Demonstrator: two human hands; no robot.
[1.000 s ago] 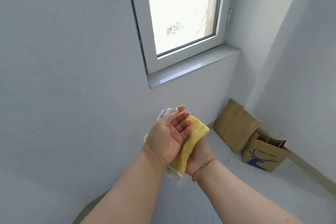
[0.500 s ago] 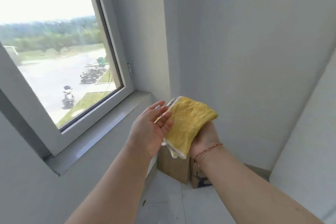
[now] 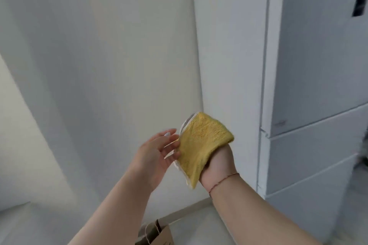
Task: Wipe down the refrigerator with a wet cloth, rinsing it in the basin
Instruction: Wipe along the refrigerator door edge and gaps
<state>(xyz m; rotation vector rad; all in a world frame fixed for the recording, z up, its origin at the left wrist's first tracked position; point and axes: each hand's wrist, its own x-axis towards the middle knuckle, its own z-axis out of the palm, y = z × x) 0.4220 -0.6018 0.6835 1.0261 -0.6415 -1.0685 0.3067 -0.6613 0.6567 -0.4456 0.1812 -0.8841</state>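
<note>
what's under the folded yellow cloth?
The right hand is under the folded yellow terry cloth, which drapes over it. Only the heel of the hand and the wrist with a thin red string bracelet show; the fingers are covered.

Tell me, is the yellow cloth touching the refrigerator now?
No, the right hand holds the cloth in the air, apart from the refrigerator.

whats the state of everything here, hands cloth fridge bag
yellow cloth: folded, held up in the air, not touching the refrigerator
right hand: grips the cloth from underneath
left hand: fingers straight, tips at the cloth's left edge
refrigerator: doors closed
brown paper bag: on the floor, top open
</note>
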